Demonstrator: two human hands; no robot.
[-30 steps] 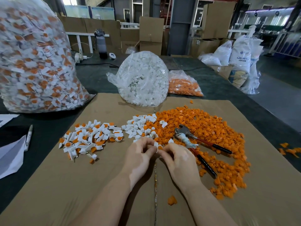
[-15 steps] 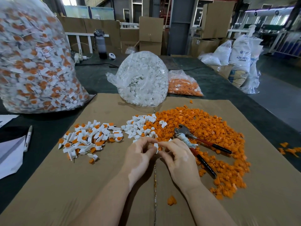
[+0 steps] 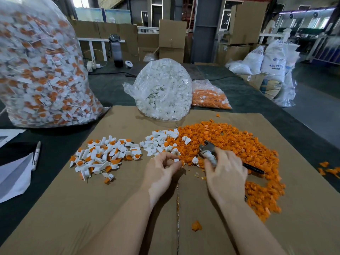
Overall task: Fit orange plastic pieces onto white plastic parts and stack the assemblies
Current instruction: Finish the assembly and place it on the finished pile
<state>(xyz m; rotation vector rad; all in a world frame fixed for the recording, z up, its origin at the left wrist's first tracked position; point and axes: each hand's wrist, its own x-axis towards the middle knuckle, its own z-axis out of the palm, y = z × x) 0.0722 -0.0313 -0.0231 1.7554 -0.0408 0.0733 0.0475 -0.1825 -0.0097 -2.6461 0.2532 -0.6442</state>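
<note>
Your left fingers (image 3: 171, 161) and right fingers (image 3: 213, 159) sit over the cardboard sheet (image 3: 92, 208) on the tabletop (image 3: 114, 89). Left of your left fingers lies the heap of finished assemblies (image 3: 103, 155); just beyond them the loose parts (image 3: 158, 140). The big pile of pieces (image 3: 239, 144) spreads beyond and right of your right fingers, with the pliers (image 3: 209, 150) on it. Farther behind stand three bags (image 3: 161, 89); a marker (image 3: 36, 155) lies far left.
</note>
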